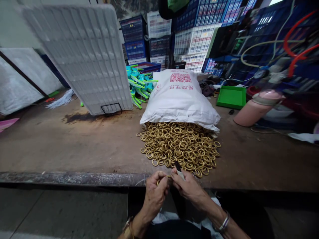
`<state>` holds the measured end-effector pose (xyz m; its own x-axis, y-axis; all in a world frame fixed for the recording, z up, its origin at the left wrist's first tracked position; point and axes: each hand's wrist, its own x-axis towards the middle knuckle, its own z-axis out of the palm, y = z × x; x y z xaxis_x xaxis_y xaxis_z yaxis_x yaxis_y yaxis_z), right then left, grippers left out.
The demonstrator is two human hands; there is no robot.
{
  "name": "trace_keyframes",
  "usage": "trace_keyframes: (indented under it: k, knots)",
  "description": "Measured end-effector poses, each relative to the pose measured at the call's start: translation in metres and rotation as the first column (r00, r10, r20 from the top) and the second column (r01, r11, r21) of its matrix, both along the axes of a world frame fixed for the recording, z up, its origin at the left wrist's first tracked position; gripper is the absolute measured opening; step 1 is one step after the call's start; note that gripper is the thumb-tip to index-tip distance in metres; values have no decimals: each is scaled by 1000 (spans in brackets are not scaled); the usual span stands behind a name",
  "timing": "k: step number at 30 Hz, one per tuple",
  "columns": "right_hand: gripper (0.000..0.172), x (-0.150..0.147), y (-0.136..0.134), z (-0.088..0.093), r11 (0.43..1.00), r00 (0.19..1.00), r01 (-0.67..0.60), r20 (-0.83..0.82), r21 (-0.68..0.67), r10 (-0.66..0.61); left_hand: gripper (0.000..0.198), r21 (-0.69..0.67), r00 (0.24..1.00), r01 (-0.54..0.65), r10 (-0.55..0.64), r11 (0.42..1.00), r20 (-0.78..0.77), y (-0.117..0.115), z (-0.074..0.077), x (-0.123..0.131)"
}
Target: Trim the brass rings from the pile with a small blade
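My left hand (pixel 156 191) is closed, pinching a gold ring (pixel 168 177) between thumb and fingers just off the table's front edge. Close beside it, my right hand (pixel 186 187) grips a slim knife-like tool (pixel 178 170) with a dark end pointing up and a pale flat part. The fingertips of both hands nearly meet at the ring. Right behind them lies a heap of gold rings (pixel 179 144), spilling from the mouth of a white woven sack (pixel 179 99) with red print. The tool's lower end is hidden in my right hand.
On the brown table (pixel 74 142), a tall white ribbed panel (pixel 82 59) stands at left. Turquoise and lime pieces (pixel 141 83) lie behind it. A green tray (pixel 231 97) and a pink canister (pixel 256 109) with hoses are at right. Stacked crates (pixel 194 39) fill the back.
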<state>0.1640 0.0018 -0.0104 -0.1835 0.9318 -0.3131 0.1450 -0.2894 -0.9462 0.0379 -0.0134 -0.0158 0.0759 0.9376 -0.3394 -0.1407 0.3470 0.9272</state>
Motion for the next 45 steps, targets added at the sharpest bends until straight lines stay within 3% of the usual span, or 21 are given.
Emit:
trace_keyframes:
  k: [5, 12, 19, 22, 26, 31, 35, 40, 45]
  knots:
    - [28, -3, -2, -8, 999, 999, 33, -12, -29, -34, 26, 0, 999, 24, -24, 1000, -25, -2, 3, 0]
    - [21, -3, 2, -10, 981, 975, 74, 194, 181, -109, 34, -56, 988, 154, -153, 987, 11, -7, -5, -3]
    - [24, 3, 0, -18, 945, 913, -53, 399, 323, -85, 34, -93, 983, 112, -96, 989, 159, -8, -5, -5]
    - [18, 7, -5, -27, 901, 854, -189, 519, 389, -45, 33, -87, 982, 94, -79, 992, 171, -8, -2, -6]
    - [19, 5, -12, -28, 871, 774, -332, 632, 362, 33, 34, -93, 987, 78, -64, 993, 147, -7, 0, -5]
    - [23, 1, -12, -20, 870, 700, -373, 713, 323, 35, 34, -61, 993, 64, -57, 996, 106, -8, -3, -6]
    - [25, 3, -12, -24, 873, 618, -399, 785, 281, 30, 32, -27, 990, 69, -65, 997, 125, -17, 0, -11]
    - [23, 6, -9, -30, 870, 542, -376, 837, 319, -73, 28, -54, 923, 137, -108, 989, 369, -25, 15, -15]
    - [25, 6, 4, -20, 836, 487, -314, 832, 450, -266, 25, -106, 865, 83, -18, 991, 502, -17, 9, -17]
